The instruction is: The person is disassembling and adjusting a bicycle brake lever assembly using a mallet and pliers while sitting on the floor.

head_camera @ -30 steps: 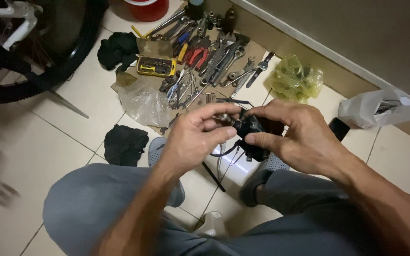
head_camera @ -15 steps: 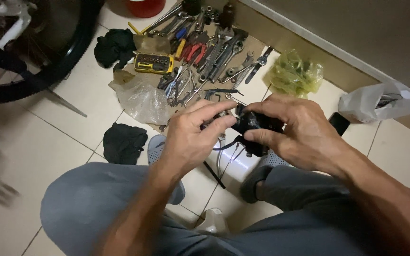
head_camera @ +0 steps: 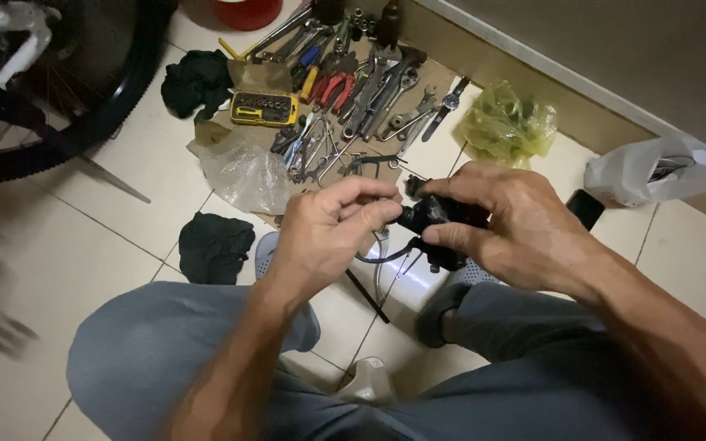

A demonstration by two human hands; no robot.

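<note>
Bike wheel point(head_camera: 59, 82) sits far up-left of the black part, knobby rubber tyre, thin spokes, white fork leg over it. My knees in grey trousers point(head_camera: 206, 359) are directly below the part, soft cloth. Tool pile point(head_camera: 345, 90) lies above and left of the part on cardboard: bare steel spanners, red- and blue-handled pliers, all long and thin. White plastic bag point(head_camera: 655, 167) is off right of the part, limp and crinkled; clear plastic bag point(head_camera: 243, 171) left of it, glossy; crumpled yellow-green bag point(head_camera: 508, 122) just above it. Two black rags, one point(head_camera: 214, 245) left of the part, one point(head_camera: 198, 82) well up-left, matte. Yellow socket case point(head_camera: 265, 106) is up-left of the part, rectangular, hard plastic. The black part point(head_camera: 443, 224) itself: small chunky matte body, probably a brake lever assembly, hard to tell with my fingers over it. It's held above the tiled floor, between both hands, long axis roughly left-right across me. Right hand point(head_camera: 516, 224) has it, fingers wrapped over the top, thumb under, so right is the carrying hand. Left hand point(head_camera: 328, 229) is just left of the part, thumb and forefinger pinched together on its left end, other fingers curled. A thin dark cable point(head_camera: 386, 255) loops out below the part, between the two hands.
</note>
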